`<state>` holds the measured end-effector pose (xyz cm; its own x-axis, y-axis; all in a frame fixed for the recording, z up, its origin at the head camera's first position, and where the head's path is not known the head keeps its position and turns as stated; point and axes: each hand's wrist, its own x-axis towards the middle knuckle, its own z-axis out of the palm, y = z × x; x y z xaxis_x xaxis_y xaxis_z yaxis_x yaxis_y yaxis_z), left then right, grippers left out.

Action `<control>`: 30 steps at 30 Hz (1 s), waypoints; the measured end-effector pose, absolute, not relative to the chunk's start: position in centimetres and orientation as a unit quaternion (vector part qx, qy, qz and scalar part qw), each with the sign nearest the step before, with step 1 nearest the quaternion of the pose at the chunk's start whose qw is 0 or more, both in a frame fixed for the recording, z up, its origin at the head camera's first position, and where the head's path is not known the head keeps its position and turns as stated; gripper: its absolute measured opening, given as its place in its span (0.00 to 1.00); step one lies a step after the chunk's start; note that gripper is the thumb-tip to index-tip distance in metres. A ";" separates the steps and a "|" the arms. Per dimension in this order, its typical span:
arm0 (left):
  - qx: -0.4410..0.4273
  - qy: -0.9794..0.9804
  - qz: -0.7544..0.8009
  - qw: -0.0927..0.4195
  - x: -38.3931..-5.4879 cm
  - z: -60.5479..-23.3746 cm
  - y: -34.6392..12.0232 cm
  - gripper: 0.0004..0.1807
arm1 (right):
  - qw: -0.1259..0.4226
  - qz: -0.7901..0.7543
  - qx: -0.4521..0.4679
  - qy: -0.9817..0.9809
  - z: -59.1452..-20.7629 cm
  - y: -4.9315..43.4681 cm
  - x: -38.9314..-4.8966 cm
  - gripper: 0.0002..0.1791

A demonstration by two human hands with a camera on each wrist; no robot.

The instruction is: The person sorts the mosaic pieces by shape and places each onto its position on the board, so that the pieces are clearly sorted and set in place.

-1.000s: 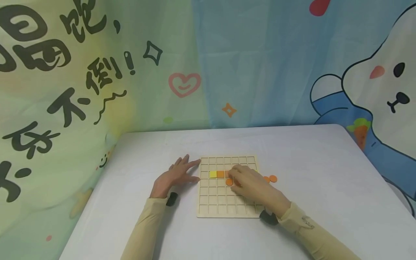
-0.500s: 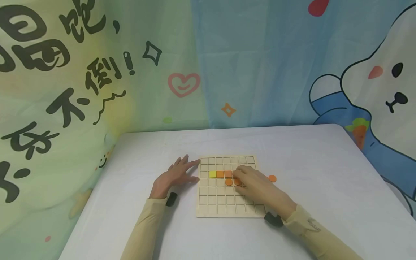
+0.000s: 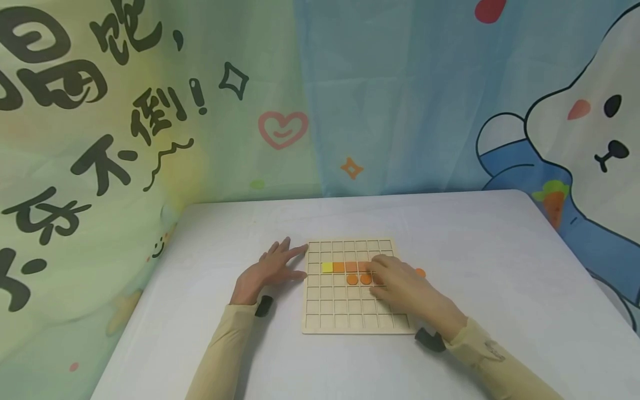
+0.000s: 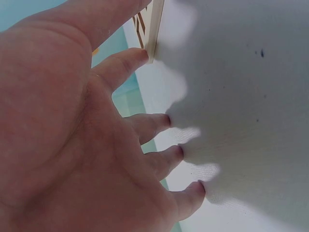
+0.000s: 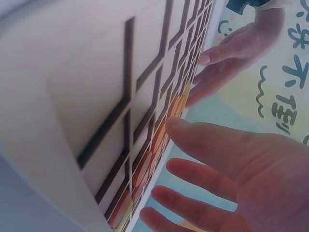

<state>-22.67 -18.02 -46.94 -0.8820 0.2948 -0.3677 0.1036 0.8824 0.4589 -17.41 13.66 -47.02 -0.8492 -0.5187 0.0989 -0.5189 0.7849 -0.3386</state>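
Note:
A pale wooden grid board (image 3: pixel 330 308) lies on the white table. Its upper part holds a row with a yellow square (image 3: pixel 327 268) at the left and several orange squares (image 3: pixel 345 267) to its right. Just below that row are two orange discs (image 3: pixel 352 279). My left hand (image 3: pixel 265 272) has its fingers spread, with thumb and index finger touching the board's left edge. Over the right side of the board reaches my right hand (image 3: pixel 407 283), hiding part of the row. In the right wrist view its thumb and fingers (image 5: pixel 200 176) stand apart, with nothing visibly pinched.
An orange disc (image 3: pixel 421 273) shows beyond the right hand, off the board's right edge. White tabletop (image 3: pixel 475 233) surrounds the board. A printed curtain (image 3: pixel 390 100) hangs along the table's far and left sides.
My right hand has slid to the right along the row, uncovering more orange squares and the second disc below them. The left hand has stayed in place.

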 end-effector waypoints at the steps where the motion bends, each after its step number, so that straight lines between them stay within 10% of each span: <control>1: 0.105 0.945 0.218 0.219 -22.7 -46.9 -18.0 0.41 | -0.001 0.181 0.272 -0.945 -47.0 13.8 -17.4 0.21; 30: 0.102 0.946 0.218 0.219 -22.7 -47.0 -18.0 0.42 | -0.032 0.165 0.211 -0.963 -46.7 16.7 -16.8 0.23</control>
<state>-22.65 -17.99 -47.03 -0.8836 0.2882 -0.3691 0.0978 0.8844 0.4564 -16.82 16.70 -46.73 -0.9092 -0.4164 0.0074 -0.3952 0.8570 -0.3308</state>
